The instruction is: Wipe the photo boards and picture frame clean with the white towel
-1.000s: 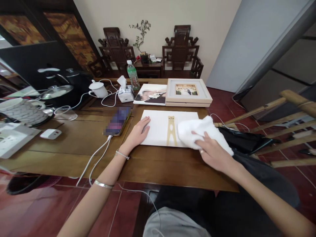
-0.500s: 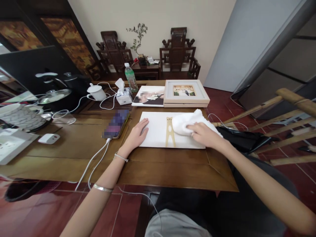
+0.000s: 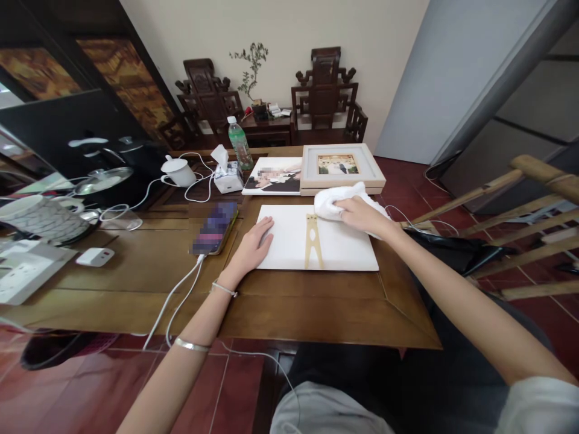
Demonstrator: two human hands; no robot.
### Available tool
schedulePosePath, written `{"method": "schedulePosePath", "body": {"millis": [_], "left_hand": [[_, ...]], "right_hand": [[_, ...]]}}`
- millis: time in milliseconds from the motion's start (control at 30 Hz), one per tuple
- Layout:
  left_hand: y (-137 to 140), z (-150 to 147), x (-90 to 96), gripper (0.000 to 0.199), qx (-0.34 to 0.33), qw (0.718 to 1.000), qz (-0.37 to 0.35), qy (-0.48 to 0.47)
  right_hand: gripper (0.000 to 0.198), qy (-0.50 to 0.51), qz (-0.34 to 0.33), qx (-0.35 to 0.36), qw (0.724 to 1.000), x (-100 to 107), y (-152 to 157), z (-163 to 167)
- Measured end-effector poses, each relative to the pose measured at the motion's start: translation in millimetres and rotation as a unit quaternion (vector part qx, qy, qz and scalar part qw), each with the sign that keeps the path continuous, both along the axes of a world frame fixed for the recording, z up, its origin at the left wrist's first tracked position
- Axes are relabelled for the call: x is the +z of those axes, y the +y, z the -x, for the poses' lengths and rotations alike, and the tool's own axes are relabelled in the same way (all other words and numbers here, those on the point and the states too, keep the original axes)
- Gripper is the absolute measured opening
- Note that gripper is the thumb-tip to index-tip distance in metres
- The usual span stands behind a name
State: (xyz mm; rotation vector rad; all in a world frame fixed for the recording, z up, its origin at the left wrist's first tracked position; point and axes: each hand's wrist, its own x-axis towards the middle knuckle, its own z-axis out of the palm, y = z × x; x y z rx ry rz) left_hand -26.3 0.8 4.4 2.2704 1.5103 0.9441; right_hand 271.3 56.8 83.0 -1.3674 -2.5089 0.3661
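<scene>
A white rectangular panel [image 3: 280, 250] lies flat near the table's front edge. On its middle is a tan cat-shaped piece [image 3: 312, 241] with two long legs and an oval hole. My left hand [image 3: 254, 244] lies on the panel's left edge, fingers stretched out and holding nothing. My right hand [image 3: 362, 216] is closed on a bunched white cloth [image 3: 328, 202], which rests over the panel's far right part. Some of the fingers are hidden in the cloth's folds.
Behind the panel lie a framed picture [image 3: 375, 172] and a photo print [image 3: 257, 187]. To the left are a phone [image 3: 215, 229] with cables, a tissue box [image 3: 228, 179], a green-labelled bottle [image 3: 239, 144], a lidded white cup [image 3: 178, 172] and a power strip [image 3: 34, 271]. A wooden chair [image 3: 538, 175] stands at right.
My right hand has moved the white cloth away from me, from the panel's right middle to its far edge. My left hand stays in place on the panel.
</scene>
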Motion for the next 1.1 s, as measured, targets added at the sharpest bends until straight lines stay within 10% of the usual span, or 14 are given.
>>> {"method": "schedulePosePath", "body": {"millis": [467,1100], "left_hand": [[-3,-2,3.5,0.042,0.006,1.000,0.001,0.008],[-1,0,0.3,0.042,-0.002,1.000,-0.004,0.009]], "right_hand": [[0.038,-0.024,0.046,0.093,0.994,-2,-172,-23],[0.032,0.080,0.046,-0.009,0.996,4,-3,39]]}}
